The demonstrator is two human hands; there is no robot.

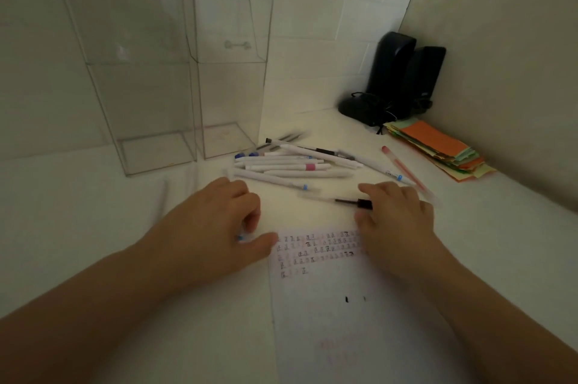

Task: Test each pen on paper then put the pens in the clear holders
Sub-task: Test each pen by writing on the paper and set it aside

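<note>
My right hand (394, 211) has its grip closed on a black-tipped pen (347, 201); my left hand (219, 221) pinches a blue-marked cap (240, 238). I judge testing comes next, on the paper (328, 305). About twelve pens (291, 164) wait at 12 o'clock on the desk (78, 227); two clear holders (175, 70), at 11, hold none.

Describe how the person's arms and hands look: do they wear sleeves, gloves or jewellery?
Both forearms are bare as far as the picture shows: no sleeve comes into view. The left hand and the right hand wear no gloves. No watch, bracelet or ring can be seen, though the picture is dim and somewhat blurred. No markings show on the arms.
</note>
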